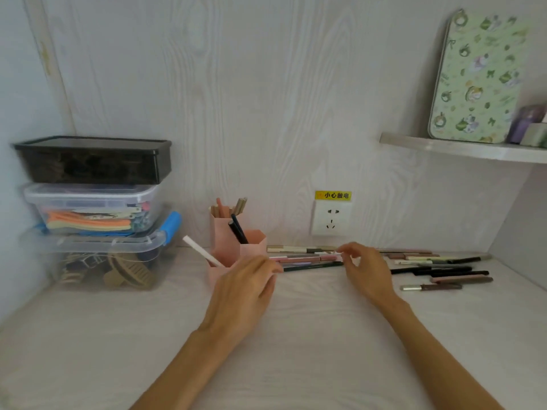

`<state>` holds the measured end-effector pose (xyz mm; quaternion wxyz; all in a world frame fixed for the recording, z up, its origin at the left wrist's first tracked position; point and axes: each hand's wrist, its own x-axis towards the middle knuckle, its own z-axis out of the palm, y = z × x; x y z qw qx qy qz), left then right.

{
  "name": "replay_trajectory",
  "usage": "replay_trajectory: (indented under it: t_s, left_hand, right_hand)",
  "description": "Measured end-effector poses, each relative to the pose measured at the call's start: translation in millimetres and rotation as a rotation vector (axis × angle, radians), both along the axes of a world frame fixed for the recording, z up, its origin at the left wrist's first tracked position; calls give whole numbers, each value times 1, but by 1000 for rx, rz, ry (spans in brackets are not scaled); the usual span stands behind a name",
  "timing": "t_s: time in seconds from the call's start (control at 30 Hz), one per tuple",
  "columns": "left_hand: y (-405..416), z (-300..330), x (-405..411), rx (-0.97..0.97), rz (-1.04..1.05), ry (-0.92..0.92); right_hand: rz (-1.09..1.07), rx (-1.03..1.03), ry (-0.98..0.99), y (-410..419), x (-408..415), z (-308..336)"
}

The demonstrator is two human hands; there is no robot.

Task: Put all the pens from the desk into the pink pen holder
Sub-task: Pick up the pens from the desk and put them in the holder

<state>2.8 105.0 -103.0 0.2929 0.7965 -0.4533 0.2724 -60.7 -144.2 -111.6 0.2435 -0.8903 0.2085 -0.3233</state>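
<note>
Stacked boxes (94, 208) flank pink pen holder (236, 247); right hand (365, 269) grip pinches pen (307, 258).

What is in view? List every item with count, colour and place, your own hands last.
pen holder: one, pink, several compartments, at the back of the desk by the wall.
pens in holder: a few, two dark, one white, some pink or tan.
pens on desk: many, exact count unclear, pink, black, cream, brown; lying right of the holder.
storage boxes: three stacked, black on top, two clear below, left corner.
wall socket: one, white, with a yellow label above it.
shelf: one, pale, upper right.
tin: one, green patterned, upright on the shelf.
left hand: beside the holder, at the pen ends.
right hand: fingertips pinching a pink pen.
</note>
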Motion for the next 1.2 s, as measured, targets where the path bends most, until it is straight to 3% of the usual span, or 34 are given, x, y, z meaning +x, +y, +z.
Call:
replay_trajectory:
  t_s: [0.13, 0.23, 0.47, 0.6, 0.83, 0.97, 1.2]
  left_hand:
    - [-52, -11, 2, 269, 56, 149]
    - [-76, -15, 5, 418, 179, 190]
    - [-77, -14, 10, 312, 195, 182]
    - [-74, -2, 10, 305, 206, 206]
    - [-69, 1, 0, 496, 274, 149]
    - [-52, -5, -3, 368, 209, 188]
    - [6, 7, -11, -108, 219, 324]
  right_hand:
    - [149, -236, 238, 3, 9, -16]
    - [116, -290, 274, 1, 16, -21]
    - [214, -138, 157, -6, 18, -23]
    - [239, -153, 126, -5, 15, -18]
    - [289, 442, -195, 0, 8, -4]
    - [340, 601, -210, 9, 5, -1]
    - [294, 561, -200, 20, 5, -7]
